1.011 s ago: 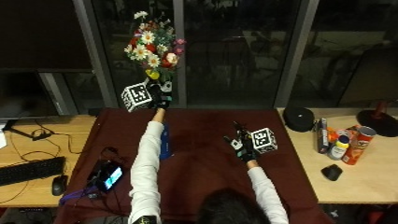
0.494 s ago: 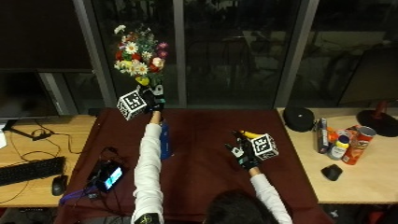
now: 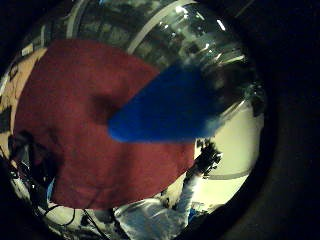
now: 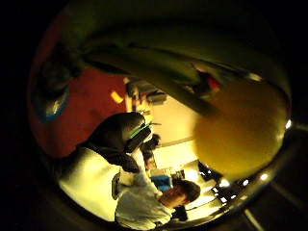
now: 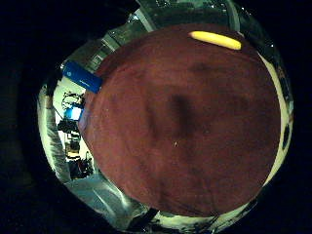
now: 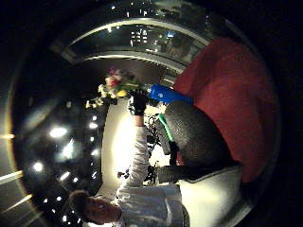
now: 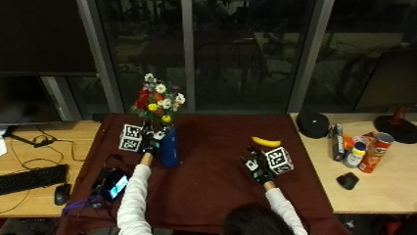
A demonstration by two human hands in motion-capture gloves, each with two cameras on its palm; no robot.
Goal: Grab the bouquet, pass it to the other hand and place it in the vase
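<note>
Mixed-colour flower bouquet (image 7: 158, 101) stems at mouth of tall blue vase (image 7: 170, 152) on bench (image 7: 215, 186) – left hand (image 7: 152, 142) grasping stems; right hand (image 7: 255, 167) released, idle. Advice – lower straight, release once seated.

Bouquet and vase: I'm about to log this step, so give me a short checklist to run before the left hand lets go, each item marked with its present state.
1. Left hand holds the bouquet stems: ok.
2. Bouquet is over the blue vase mouth: ok.
3. Stems seated inside the vase: cannot tell, the hand hides the rim.
4. Vase stands upright on the maroon cloth: ok.
5. Right hand is away from the vase, hovering over the cloth: ok.
6. Banana lies apart from the vase: ok.
</note>
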